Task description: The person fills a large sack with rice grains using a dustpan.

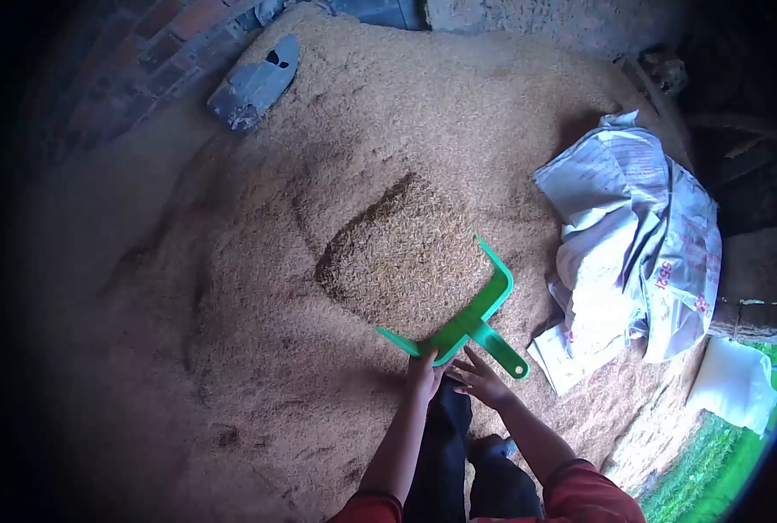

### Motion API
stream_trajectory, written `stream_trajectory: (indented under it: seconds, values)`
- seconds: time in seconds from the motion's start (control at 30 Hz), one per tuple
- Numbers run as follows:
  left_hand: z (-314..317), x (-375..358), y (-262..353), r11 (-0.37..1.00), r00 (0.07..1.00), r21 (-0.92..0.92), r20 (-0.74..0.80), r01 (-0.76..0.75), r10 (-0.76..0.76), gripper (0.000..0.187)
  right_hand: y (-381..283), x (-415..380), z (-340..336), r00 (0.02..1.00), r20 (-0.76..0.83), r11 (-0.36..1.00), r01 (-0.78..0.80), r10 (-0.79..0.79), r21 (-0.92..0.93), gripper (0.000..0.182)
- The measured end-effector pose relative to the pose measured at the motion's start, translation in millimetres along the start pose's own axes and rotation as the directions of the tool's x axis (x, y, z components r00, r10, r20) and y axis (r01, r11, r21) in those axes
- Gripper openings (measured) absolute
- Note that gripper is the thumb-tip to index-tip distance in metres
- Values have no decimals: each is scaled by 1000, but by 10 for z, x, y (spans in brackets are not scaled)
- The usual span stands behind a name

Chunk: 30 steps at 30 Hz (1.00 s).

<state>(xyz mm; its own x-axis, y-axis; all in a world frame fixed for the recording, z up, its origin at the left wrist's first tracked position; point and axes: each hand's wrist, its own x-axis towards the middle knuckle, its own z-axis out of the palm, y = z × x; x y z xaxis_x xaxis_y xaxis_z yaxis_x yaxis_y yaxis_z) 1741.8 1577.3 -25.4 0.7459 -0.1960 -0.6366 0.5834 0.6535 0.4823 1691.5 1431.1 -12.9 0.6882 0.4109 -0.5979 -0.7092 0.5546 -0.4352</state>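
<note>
A green plastic dustpan [455, 336] is heaped with grain husks [410, 261], its short handle with a hole pointing down and to the right. My left hand [423, 376] grips the pan's near rim at the left corner, thumb on the edge and the other fingers hidden below. Just right of it, my right hand [484, 383] is close behind the back rim, beside the handle. Its fingers are spread apart, with nothing seen in them. Under the pan spreads a large pile of the same husks [266, 305].
Crumpled white woven sacks [633, 235] lie on the pile to the right, near the handle. A grey torn piece [258, 83] rests at the upper left by a brick wall [157, 52]. Another white sack [734, 383] sits by green grass at the lower right.
</note>
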Motion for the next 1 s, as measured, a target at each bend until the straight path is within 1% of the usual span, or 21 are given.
stream_trajectory:
  seconds: [0.03,0.07,0.13,0.17,0.23,0.33,0.37,0.43,0.47,0.5,0.53,0.57,0.6,0.63,0.7,0.77,0.8,0.87,0.9,0.93,1.0]
  values:
    - [40,-114,-148,999,999,39,44,-26,24,28,11,-80,14,995,20,995,99,-99,20,93]
    - [132,-235,-290,999,998,53,60,-11,8,28,52,-122,-25,969,-7,968,246,-246,53,80]
    - [331,-474,-593,1000,1000,4,29,11,-11,27,-94,-292,-54,955,-93,923,296,-282,247,53]
    - [417,-617,-750,998,999,64,40,20,-23,32,-54,-406,-164,947,-102,912,320,-304,256,53]
    - [567,-842,-1048,993,996,102,68,57,-64,32,35,-675,-353,856,-385,910,405,-344,86,25]
    - [987,-1268,-1455,976,991,200,77,90,-107,24,106,-1410,-685,803,-439,869,487,-403,92,18]
    - [1106,-1430,-1577,914,987,392,70,107,-145,26,110,-1691,-797,753,-468,856,516,-463,-16,18]
    - [1436,-1797,-1797,688,969,718,76,111,-236,38,138,-2247,-1060,725,-470,815,579,-503,20,18]
    - [1537,-1960,-1930,666,957,738,104,107,-269,38,183,-2535,-1193,712,-453,784,619,-536,47,18]
    - [1600,-2152,-2080,580,938,810,124,92,-322,41,229,-2857,-1307,677,-546,813,582,-494,-14,20]
    - [1658,-2334,-2214,485,916,872,140,66,-376,45,266,-3179,-1408,636,-579,785,619,-511,-13,20]
    - [1703,-2506,-2321,454,896,890,161,50,-414,45,326,-3497,-1499,644,-561,770,638,-521,16,19]
    - [1747,-2665,-2409,393,858,917,152,62,-490,40,383,-3818,-1588,651,-541,754,655,-533,45,20]
    - [1774,-2808,-2489,330,817,942,138,68,-561,36,450,-4133,-1696,609,-576,723,690,-545,44,20]
    - [1838,-3032,-2634,184,727,981,83,60,-681,29,517,-4797,-1911,551,-729,850,521,-407,-81,23]
    - [1910,-3191,-2720,41,649,999,10,32,-761,26,732,-5334,-2009,480,-776,795,605,-409,-45,23]
    - [1957,-3219,-2790,22,630,1000,19,-3,-776,26,804,-5575,-2051,447,-794,752,659,-412,-19,23]
    - [2006,-3260,-2914,-50,736,997,-80,62,-672,26,1073,-5986,-2216,428,-799,721,693,-422,-10,24]
    - [2421,-3349,-2947,-56,746,990,-131,126,-653,24,1076,-6205,-2388,398,-852,695,717,-340,58,25]
    - [2488,-3346,-3029,-44,790,991,-129,128,-600,21,1218,-6351,-2434,355,-895,654,750,-271,100,26]
    - [2683,-3320,-3189,-30,802,999,-53,44,-595,20,1426,-6693,-2514,335,-900,598,794,-277,111,27]
